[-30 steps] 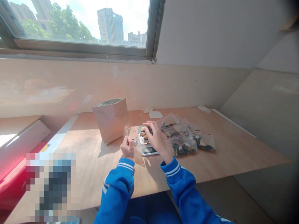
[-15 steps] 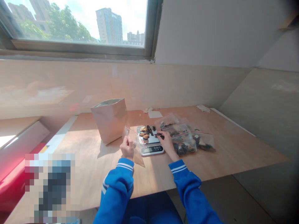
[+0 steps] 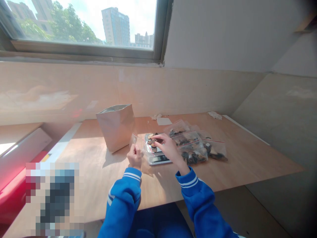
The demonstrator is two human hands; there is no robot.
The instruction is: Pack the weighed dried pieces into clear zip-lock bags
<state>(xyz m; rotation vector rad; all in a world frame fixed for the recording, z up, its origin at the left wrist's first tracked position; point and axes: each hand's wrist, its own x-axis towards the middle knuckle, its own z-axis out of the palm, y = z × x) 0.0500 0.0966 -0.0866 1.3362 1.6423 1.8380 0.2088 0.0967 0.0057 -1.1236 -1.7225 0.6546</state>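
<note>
My left hand (image 3: 135, 157) is closed in a pinch on the edge of a clear zip bag (image 3: 139, 142), held upright just left of a small digital scale (image 3: 157, 155). My right hand (image 3: 166, 146) hovers over the scale's pan, fingers curled around dark and tan pieces (image 3: 151, 142) lying there; what they grip is too small to name. Both arms wear blue sleeves with white stripes.
A brown paper bag (image 3: 116, 127) stands open to the left of the scale. Several filled zip bags (image 3: 195, 148) lie to the right. Paper scraps (image 3: 164, 121) sit near the back wall. The wooden table (image 3: 247, 158) ends at right; a blurred patch covers the lower left.
My right hand went from the scale pan out to its right edge, then came back over the pan. The left hand and its clear bag stayed in place.
</note>
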